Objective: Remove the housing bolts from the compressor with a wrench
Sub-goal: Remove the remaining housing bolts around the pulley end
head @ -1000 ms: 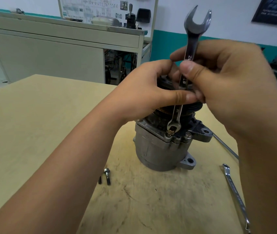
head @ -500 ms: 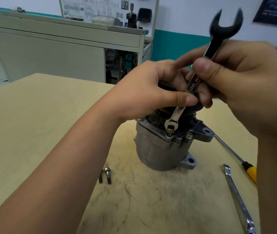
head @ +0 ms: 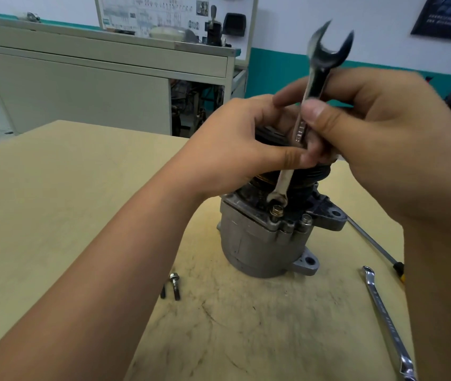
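A grey metal compressor [head: 257, 243] stands upright on the wooden table [head: 54, 202], its black pulley on top. My left hand [head: 235, 149] grips that pulley from the left. My right hand [head: 378, 138] pinches the shaft of a double open-ended wrench [head: 301, 127] that stands nearly upright. Its lower jaw sits just above a raised housing bolt [head: 276, 210] on the front flange, and its upper jaw is blurred. A second bolt [head: 306, 221] sits lower in the flange to the right.
Two loose bolts [head: 175, 285] lie on the table left of the compressor. Another wrench [head: 386, 323] lies at the right, beside a screwdriver [head: 370, 240] with a yellow handle. A beige cabinet [head: 103, 83] stands behind the table.
The wrench swung right, then back towards upright. Its lower jaw, which was on the bolt head, now sits just above it. My left hand stayed on the pulley.
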Action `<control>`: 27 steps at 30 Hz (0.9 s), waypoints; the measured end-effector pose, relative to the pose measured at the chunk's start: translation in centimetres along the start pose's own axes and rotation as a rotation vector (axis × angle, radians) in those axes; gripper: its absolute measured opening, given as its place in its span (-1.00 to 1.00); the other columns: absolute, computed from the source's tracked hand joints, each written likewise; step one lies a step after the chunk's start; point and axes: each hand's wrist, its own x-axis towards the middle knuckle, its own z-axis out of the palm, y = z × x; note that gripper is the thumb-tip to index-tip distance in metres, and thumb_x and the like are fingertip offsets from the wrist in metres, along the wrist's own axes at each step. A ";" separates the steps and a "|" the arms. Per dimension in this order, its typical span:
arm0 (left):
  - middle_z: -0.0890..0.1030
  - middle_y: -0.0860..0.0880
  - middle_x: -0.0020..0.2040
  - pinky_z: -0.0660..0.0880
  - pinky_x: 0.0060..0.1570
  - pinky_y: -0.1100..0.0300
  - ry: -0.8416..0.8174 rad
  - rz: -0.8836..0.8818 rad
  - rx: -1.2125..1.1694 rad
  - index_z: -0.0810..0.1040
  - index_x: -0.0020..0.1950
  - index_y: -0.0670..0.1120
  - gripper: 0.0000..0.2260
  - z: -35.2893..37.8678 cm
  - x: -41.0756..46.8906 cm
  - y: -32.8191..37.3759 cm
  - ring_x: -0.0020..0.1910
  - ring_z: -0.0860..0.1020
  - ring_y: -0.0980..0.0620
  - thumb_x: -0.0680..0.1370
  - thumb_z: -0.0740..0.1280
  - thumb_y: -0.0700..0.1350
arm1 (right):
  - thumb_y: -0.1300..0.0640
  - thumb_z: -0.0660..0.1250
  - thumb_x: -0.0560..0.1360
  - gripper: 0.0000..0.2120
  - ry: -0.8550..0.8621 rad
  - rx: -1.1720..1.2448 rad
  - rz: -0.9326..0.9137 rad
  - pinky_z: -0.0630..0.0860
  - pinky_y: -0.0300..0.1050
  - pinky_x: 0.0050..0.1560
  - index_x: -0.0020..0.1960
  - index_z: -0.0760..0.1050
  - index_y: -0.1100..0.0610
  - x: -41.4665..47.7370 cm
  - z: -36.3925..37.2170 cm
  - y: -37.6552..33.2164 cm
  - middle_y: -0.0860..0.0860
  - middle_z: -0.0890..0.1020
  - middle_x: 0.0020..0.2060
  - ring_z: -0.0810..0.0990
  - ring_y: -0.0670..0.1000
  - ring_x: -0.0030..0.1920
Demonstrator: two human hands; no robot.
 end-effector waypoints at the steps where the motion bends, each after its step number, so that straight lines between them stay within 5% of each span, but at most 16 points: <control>1: 0.61 0.01 -0.08 0.46 0.02 0.36 0.014 0.002 0.012 0.62 -0.19 -0.07 -0.90 0.0 0.0 0.0 -0.04 0.57 0.20 0.38 0.51 -0.15 | 0.21 0.22 0.57 -0.78 0.016 0.001 -0.005 0.45 -0.38 -0.36 -0.05 0.56 -0.08 0.0 -0.1 0.0 -0.12 0.51 -0.49 0.52 -0.18 -0.41; 6: 0.55 0.10 -0.12 0.51 0.06 0.15 0.031 0.008 0.011 0.62 -0.11 -0.24 -0.79 -0.1 0.1 0.3 -0.08 0.55 0.17 0.38 0.51 -0.13 | 0.16 0.19 0.56 -0.81 0.053 0.008 -0.011 0.46 -0.34 -0.36 -0.12 0.51 -0.07 0.0 -0.1 0.1 -0.06 0.51 -0.48 0.52 -0.15 -0.44; 15: 0.53 0.15 -0.26 0.42 -0.04 0.24 0.011 0.021 0.018 0.59 -0.13 -0.28 -0.75 -0.1 0.0 0.7 -0.16 0.52 0.22 0.38 0.51 -0.12 | 0.09 0.17 0.50 -0.85 0.026 0.028 -0.014 0.41 -0.20 -0.33 -0.14 0.51 0.06 0.0 0.0 -0.2 0.19 0.55 -0.32 0.44 -0.09 -0.38; 22: 0.54 0.18 -0.30 0.44 -0.07 0.25 -0.019 0.005 0.009 0.59 -0.17 -0.25 -0.77 -0.4 -0.1 0.6 -0.19 0.53 0.23 0.36 0.51 -0.11 | 0.10 0.17 0.51 -0.83 0.022 0.018 -0.039 0.44 -0.15 -0.36 -0.13 0.51 0.12 -0.1 0.0 -0.3 0.15 0.53 -0.35 0.47 0.01 -0.36; 24: 0.60 0.13 -0.27 0.51 0.03 0.17 -0.052 0.000 -0.008 0.61 -0.18 -0.18 -0.83 -0.6 -0.2 0.6 -0.14 0.58 0.18 0.35 0.48 -0.11 | 0.11 0.18 0.51 -0.83 0.011 0.021 -0.051 0.44 -0.16 -0.35 -0.13 0.52 0.13 -0.1 0.2 -0.4 0.17 0.54 -0.36 0.49 0.02 -0.37; 27: 0.63 0.16 -0.27 0.47 -0.02 0.33 -0.163 0.021 -0.080 0.60 -0.28 0.09 -0.84 -1.1 -0.4 0.7 -0.14 0.59 0.23 0.31 0.51 -0.14 | 0.13 0.20 0.51 -0.85 -0.020 0.028 -0.087 0.43 -0.19 -0.37 -0.14 0.53 0.08 -0.2 0.5 -0.7 0.18 0.53 -0.39 0.48 0.00 -0.42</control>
